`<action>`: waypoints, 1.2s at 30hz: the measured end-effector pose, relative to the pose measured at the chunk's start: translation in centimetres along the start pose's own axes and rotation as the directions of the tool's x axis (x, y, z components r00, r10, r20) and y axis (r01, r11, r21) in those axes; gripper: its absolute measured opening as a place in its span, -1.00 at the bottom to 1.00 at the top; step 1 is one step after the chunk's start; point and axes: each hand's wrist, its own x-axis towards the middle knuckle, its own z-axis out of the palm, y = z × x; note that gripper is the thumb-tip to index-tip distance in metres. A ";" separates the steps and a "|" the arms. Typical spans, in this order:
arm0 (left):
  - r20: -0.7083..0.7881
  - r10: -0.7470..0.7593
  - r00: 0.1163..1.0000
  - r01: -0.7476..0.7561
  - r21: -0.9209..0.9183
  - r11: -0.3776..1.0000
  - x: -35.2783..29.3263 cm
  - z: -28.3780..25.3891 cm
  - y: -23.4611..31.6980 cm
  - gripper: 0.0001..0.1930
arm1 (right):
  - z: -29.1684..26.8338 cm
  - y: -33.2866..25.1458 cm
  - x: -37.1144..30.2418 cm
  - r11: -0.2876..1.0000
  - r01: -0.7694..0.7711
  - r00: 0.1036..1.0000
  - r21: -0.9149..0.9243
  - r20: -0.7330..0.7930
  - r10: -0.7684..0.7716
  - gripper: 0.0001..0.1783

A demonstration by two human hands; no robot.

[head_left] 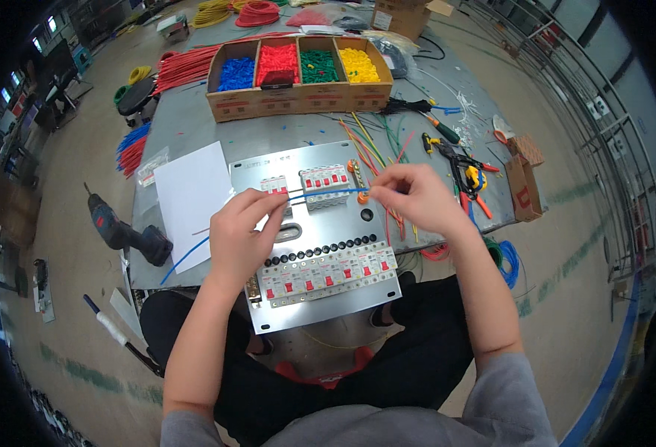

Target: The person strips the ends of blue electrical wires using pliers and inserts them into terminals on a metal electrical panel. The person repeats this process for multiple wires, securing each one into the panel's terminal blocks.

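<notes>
A blue wire (326, 193) stretches level between my two hands above a grey metal panel (313, 313). My left hand (242, 235) pinches its left part; the wire's tail runs down to the left over a white sheet (188, 195). My right hand (416, 195) grips the right end next to a small orange piece (362, 198). The panel carries a short row of white breakers with red switches (326, 179) at the top and a longer row (328, 276) lower down, under a line of black round holes.
A cardboard box (298, 100) with blue, red, green and yellow parts stands at the table's far side. Pliers and screwdrivers (458, 156) lie right of the panel, with loose coloured wires. A cordless drill (123, 232) hangs off the left edge. Small cartons (523, 186) sit at the right.
</notes>
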 end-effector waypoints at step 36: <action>0.799 -0.560 0.219 0.966 -0.257 0.011 -4.4 -2.4 -8.0 -0.84 | -1.0 9.2 4.5 0.990 -0.020 0.999 -0.138 0.034 0.025 -0.75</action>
